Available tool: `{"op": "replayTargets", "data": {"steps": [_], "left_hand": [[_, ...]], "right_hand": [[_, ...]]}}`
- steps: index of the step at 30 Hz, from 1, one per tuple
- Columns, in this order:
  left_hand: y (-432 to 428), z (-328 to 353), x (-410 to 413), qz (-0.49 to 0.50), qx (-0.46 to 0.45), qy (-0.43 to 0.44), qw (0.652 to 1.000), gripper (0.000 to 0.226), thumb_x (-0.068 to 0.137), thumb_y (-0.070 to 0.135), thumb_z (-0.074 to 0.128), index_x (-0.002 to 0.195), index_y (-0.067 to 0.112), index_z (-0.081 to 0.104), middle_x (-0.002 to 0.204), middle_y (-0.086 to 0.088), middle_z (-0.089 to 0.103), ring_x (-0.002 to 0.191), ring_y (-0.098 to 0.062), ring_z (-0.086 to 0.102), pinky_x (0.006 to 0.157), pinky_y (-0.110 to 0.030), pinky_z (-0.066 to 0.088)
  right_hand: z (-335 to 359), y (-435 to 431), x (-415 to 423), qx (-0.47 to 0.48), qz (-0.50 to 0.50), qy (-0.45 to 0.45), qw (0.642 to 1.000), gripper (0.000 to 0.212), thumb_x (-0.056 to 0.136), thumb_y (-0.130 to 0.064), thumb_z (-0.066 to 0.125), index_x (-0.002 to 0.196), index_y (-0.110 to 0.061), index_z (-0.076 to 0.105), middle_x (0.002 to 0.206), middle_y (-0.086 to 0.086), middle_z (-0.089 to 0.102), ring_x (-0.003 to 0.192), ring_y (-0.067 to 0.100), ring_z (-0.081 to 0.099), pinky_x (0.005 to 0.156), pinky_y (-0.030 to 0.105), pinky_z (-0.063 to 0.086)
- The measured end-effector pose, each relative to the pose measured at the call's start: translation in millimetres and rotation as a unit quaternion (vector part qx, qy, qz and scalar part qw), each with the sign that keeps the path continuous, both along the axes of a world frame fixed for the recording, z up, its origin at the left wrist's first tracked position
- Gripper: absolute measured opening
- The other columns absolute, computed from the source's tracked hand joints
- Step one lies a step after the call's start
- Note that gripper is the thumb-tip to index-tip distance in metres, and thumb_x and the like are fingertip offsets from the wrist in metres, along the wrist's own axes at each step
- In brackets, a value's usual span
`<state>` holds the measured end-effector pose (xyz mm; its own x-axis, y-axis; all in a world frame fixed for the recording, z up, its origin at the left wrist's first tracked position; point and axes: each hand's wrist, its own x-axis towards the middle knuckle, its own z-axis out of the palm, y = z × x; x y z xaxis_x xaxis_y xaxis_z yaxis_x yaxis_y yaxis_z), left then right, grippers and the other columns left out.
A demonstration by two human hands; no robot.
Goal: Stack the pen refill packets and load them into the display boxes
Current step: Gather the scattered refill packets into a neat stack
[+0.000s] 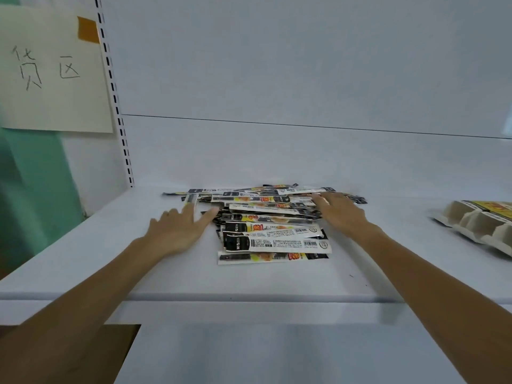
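We see a pile of packets (273,225) lying flat on a white shelf (249,284), near the middle and a little toward the back. Each packet is long and thin. Almost all of them lie with the long side running left to right, along the front edge of the shelf. The nearest ones that show their white backs have the black end at the left and the bar code at the right. At the back of the pile a few packets are turned a little and stick out to the left and right. The packets lie on top of each other, so we cannot count them all. We can tell at least eight.

We see two hands. The left hand (177,228) is at the left side of the pile. Its fingers are straight and a bit spread, and the tips touch the left ends of the packets. The right hand (342,214) lies palm down on the right side of the pile, toward the back, with its fingers spread out. Neither hand pinches anything.

Well apart at the right edge sits one cardboard tray (476,223) with pockets, partly cut off. On the left wall hangs one paper sign (52,70), held by one piece of orange tape (88,29).
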<state>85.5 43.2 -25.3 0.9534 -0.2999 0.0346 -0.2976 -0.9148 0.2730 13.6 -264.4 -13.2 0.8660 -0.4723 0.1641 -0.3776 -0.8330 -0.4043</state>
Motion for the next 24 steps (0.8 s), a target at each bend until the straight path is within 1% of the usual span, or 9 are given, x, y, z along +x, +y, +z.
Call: {"op": "replayTargets", "data": {"steps": [3,5,8,11,15,18,20,22,24], "left_hand": [[2.3,-5.7,-0.9,0.004,0.017,-0.014,1.0,0.08,0.079,0.074,0.007,0.135,0.028,0.041,0.122,-0.016,0.052,0.118,-0.032,0.046,0.101,-0.044,0.033],[1.9,-2.8,-3.2,0.012,0.004,-0.039,0.999,0.062,0.089,0.064,0.018,0.117,0.026,0.058,0.116,-0.015,0.055,0.11,-0.032,0.05,0.092,-0.039,0.039],[3.2,1.6,-1.3,0.02,-0.017,-0.083,0.996,0.036,0.094,0.04,0.041,0.118,0.024,0.062,0.114,-0.014,0.06,0.107,-0.033,0.052,0.085,-0.034,0.042],[3.2,5.8,1.7,0.041,-0.127,-0.094,0.987,0.026,0.089,0.013,0.053,0.11,0.014,0.068,0.112,-0.016,0.064,0.102,-0.031,0.057,0.079,-0.026,0.04],[3.9,20.6,-1.1,0.045,-0.254,-0.2,0.945,0.025,0.087,0.008,0.059,0.11,0.014,0.067,0.106,-0.008,0.069,0.089,-0.025,0.061,0.073,-0.021,0.036],[-5.2,32.6,-21.1,-0.021,-0.327,-0.253,0.91,0.03,0.086,0.009,0.063,0.114,0.02,0.061,0.096,0.006,0.066,0.08,-0.012,0.058,0.066,-0.019,0.04],[-17.6,32.3,-34.4,-0.092,-0.331,-0.227,0.911,0.029,0.085,0.008,0.064,0.11,0.022,0.063,0.096,0.01,0.065,0.074,-0.004,0.058,0.065,-0.008,0.043],[-32.1,24.7,-42.6,-0.169,-0.265,-0.205,0.927,0.023,0.087,0.016,0.063,0.108,0.023,0.066,0.098,0.009,0.067,0.073,-0.001,0.055,0.07,-0.018,0.047],[-43.9,15.4,-43.9,-0.222,-0.157,-0.2,0.941,0.034,0.086,0.046,0.052,0.108,0.026,0.068,0.107,0.009,0.066,0.09,-0.004,0.054,0.083,-0.029,0.044]], "right_hand": [[-7.9,-10.9,4.1,-0.026,0.004,0.047,0.999,0.035,0.099,-0.035,0.031,0.125,-0.018,0.047,0.123,0.009,0.052,0.121,0.031,0.044,0.102,0.055,0.033],[-11.5,-5.8,10.5,-0.013,0.001,0.063,0.998,0.047,0.099,-0.043,0.022,0.118,-0.013,0.053,0.117,0.01,0.054,0.118,0.032,0.047,0.104,0.053,0.029],[-10.2,6.6,20.6,-0.01,0.019,0.008,1.0,0.062,0.096,-0.055,0.015,0.091,-0.012,0.059,0.105,0.01,0.06,0.106,0.029,0.053,0.101,0.047,0.034],[-7.0,11.8,26.6,-0.033,0.08,-0.028,0.996,0.061,0.097,-0.053,0.017,0.063,-0.012,0.046,0.071,0.004,0.054,0.083,0.027,0.055,0.09,0.043,0.043],[-5.3,3.6,37.3,-0.041,0.098,-0.088,0.99,0.06,0.098,-0.049,0.023,0.051,-0.015,0.037,0.057,0.003,0.043,0.069,0.025,0.05,0.077,0.04,0.045],[0.4,-12.1,38.5,-0.045,0.073,-0.101,0.991,0.057,0.099,-0.042,0.027,0.052,-0.012,0.039,0.061,0.007,0.047,0.071,0.026,0.051,0.075,0.039,0.045],[5.9,-23.4,36.4,-0.076,0.04,-0.083,0.993,0.051,0.098,-0.037,0.03,0.061,-0.008,0.048,0.073,0.012,0.054,0.08,0.029,0.052,0.079,0.04,0.044],[9.2,-36.6,34.5,-0.104,0.012,-0.052,0.993,0.033,0.095,-0.028,0.037,0.088,-0.005,0.061,0.097,0.015,0.059,0.095,0.032,0.052,0.086,0.041,0.043],[8.7,-49.2,29.6,-0.115,0.026,0.002,0.993,0.032,0.088,-0.018,0.047,0.118,-0.011,0.056,0.121,0.011,0.055,0.113,0.03,0.047,0.095,0.041,0.039]]}}
